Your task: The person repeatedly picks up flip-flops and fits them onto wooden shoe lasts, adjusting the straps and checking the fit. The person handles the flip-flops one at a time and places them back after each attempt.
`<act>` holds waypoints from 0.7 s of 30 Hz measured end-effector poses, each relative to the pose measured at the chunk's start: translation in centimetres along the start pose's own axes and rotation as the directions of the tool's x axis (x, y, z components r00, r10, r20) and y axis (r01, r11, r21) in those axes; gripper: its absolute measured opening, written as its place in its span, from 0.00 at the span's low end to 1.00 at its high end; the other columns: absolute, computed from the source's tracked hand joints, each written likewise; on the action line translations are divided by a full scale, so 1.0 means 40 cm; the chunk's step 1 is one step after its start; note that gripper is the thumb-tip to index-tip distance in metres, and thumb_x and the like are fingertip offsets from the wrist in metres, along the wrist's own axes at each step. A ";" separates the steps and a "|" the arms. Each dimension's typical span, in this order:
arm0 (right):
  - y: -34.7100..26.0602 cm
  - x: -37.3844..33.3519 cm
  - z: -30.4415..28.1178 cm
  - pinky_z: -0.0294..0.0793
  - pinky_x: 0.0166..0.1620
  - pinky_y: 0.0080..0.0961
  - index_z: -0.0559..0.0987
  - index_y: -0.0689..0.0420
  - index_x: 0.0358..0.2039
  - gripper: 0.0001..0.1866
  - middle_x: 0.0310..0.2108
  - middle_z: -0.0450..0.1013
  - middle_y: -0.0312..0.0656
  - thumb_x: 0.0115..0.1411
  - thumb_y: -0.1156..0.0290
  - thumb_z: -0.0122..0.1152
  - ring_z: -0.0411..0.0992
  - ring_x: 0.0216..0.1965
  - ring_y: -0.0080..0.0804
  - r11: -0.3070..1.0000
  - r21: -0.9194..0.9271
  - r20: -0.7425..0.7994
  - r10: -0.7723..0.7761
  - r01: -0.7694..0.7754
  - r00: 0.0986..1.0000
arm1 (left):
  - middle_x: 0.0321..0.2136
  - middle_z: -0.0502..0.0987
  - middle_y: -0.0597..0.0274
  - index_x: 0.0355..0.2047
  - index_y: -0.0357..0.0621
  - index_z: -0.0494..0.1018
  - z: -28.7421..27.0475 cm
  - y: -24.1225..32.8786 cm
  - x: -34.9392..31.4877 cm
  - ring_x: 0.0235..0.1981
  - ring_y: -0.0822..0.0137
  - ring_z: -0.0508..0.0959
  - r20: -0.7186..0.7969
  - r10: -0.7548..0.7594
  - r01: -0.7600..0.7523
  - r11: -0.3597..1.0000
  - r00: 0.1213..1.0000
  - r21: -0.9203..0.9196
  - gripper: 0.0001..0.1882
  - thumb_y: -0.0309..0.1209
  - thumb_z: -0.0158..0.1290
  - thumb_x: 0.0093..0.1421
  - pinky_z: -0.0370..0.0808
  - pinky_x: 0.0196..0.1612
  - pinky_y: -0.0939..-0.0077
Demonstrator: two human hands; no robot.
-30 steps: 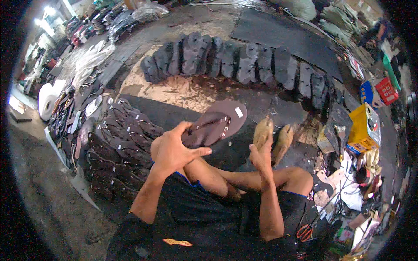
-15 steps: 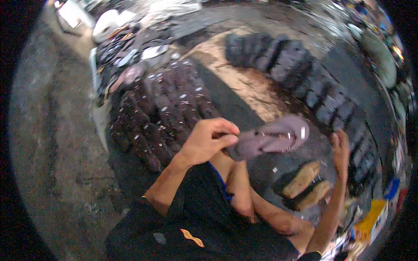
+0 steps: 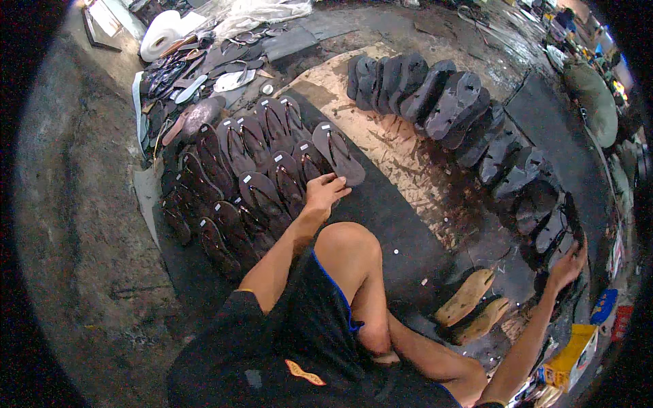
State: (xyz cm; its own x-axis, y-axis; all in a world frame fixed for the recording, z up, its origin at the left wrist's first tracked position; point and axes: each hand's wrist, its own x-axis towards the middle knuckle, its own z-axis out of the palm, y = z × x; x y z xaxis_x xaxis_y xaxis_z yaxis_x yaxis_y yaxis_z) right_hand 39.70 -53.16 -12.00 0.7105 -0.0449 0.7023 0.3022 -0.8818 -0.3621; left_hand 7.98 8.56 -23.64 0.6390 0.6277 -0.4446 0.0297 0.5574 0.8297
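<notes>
With thumb and fingers, my left hand (image 3: 328, 195) grips the heel end of a dark brown flip-flop (image 3: 339, 155), which lies at the right edge of a group of similar flip-flops (image 3: 262, 194) with thong straps and small pale labels. Far to the right, my right hand (image 3: 568, 264) closes round the near end of a dark sole (image 3: 552, 228), the last in a long curved row. Its fingertips are partly hidden there. Two tan foot-shaped pieces (image 3: 466, 297) lie side by side to the left of that hand.
A dark mat (image 3: 394, 217) lies under the flip-flops, next to a worn tan board (image 3: 388, 143). Beyond the board curves the row of dark soles (image 3: 452, 102). Mixed footwear pieces (image 3: 197, 75) and a white roll (image 3: 162, 37) lie at the back left. My bent knee (image 3: 348, 248) stands between my arms.
The flip-flop in my left hand has gone from above my knee, leftward and away, down onto the mat by the others. My right hand has moved right to the row of soles.
</notes>
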 end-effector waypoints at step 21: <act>-0.725 -0.726 -0.560 0.63 0.73 0.41 0.77 0.61 0.64 0.30 0.62 0.77 0.48 0.59 0.85 0.62 0.68 0.71 0.43 0.422 0.593 0.669 0.216 -0.686 0.711 | 0.53 0.83 0.50 0.58 0.36 0.74 0.281 0.147 -0.824 0.58 0.49 0.83 0.901 0.243 -0.595 0.803 0.359 0.021 0.21 0.26 0.64 0.66 0.74 0.68 0.48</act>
State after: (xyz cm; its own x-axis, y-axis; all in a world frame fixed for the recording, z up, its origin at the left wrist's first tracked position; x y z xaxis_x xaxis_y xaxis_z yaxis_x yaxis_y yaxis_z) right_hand -3.92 -36.79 -8.16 0.9957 0.0918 0.0109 0.0168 -0.0633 -0.9979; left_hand -4.27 -14.94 -0.31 0.9294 -0.1288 0.3458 -0.3404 0.0626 0.9382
